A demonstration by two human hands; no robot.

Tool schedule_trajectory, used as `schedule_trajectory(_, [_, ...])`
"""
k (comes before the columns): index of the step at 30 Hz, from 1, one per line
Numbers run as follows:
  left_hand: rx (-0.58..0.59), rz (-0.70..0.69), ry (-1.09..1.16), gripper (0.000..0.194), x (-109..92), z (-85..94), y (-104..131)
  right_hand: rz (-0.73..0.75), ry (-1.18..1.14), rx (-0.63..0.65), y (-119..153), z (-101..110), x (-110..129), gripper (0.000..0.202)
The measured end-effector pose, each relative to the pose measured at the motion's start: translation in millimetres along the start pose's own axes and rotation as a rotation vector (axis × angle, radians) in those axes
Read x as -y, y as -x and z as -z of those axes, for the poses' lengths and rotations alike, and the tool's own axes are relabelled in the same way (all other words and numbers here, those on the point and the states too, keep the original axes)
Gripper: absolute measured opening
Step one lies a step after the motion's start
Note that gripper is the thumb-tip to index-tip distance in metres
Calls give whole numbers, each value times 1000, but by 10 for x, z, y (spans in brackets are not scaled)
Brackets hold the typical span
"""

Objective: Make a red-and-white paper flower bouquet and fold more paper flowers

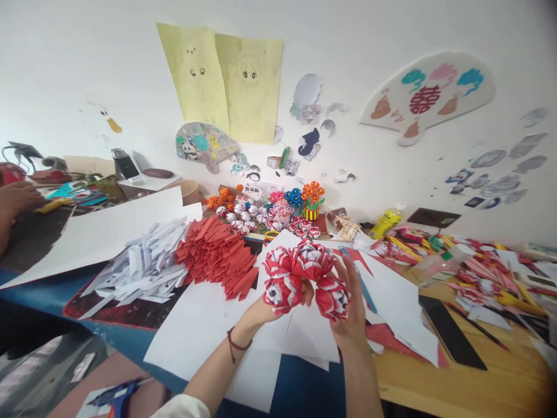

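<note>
Both my hands hold up a cluster of red and white paper flowers [314, 259] above the white sheets [209, 325]. My left hand [267, 307], with a dark cord round its wrist, grips the cluster from the left; its fingers are partly hidden behind the blooms. On the right side, my right hand [353, 302] curls round the flowers, its fingers reaching up behind them. Beyond my left hand lie a pile of folded red paper strips [217, 255] and a heap of white paper strips [139, 267].
Finished paper flowers [248, 217] and a striped flower pot [311, 212] stand against the wall. A yellow bottle [387, 222], a clear bottle [441, 264] and a black phone [452, 334] lie to the right. A glue gun [119, 397] sits low left. Another person's hand [17, 197] shows far left.
</note>
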State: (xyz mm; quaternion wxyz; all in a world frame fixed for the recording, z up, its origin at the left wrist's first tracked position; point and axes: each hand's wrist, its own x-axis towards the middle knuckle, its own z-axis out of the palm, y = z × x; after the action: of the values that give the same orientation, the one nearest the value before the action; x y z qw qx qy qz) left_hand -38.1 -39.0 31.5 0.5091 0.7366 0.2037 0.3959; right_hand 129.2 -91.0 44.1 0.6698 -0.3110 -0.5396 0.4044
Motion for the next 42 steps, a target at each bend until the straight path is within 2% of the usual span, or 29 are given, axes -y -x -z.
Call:
schedule_trajectory(2, [-27,-28,52,47,-75,-71,-117,-95,42,11,30,56,-103,96])
schedule_trajectory(3, [-49,-37,79,47,-120,-98,-170,-140,92,19,55,78,-155,91])
schedule_trajectory(7, [-215,-2,164,43,-277,-167,-319,-272,340,-27,127,94,-301,42])
schedule_trajectory(9, [-286,50,224,41,-311,-199,-357,-287,349,-75,107,50,-305,32])
schedule_trajectory(12, [-287,90,364,44,-321,-238,-395,-290,265,-134,24,-48,-239,29])
schedule_trajectory(15, [-227,107,475,51,-336,-231,-432,-290,226,-106,-51,-134,-153,19])
schedule_trajectory(21, [-209,99,437,48,-441,-112,-482,-255,97,-147,-78,-210,-47,26])
schedule_trajectory(29, [-65,1,289,44,-560,6,-462,-315,-213,-142,-80,-217,42,26])
schedule_trajectory(33, [-173,3,205,36,-531,17,-424,-323,-279,-126,-93,-198,44,25])
schedule_trajectory(38, [-330,-42,177,24,-444,-53,-413,-322,-297,-99,-85,-199,17,27])
schedule_trajectory(42, [-343,-26,166,26,-413,-102,-409,-313,-318,-88,-76,-198,-20,28])
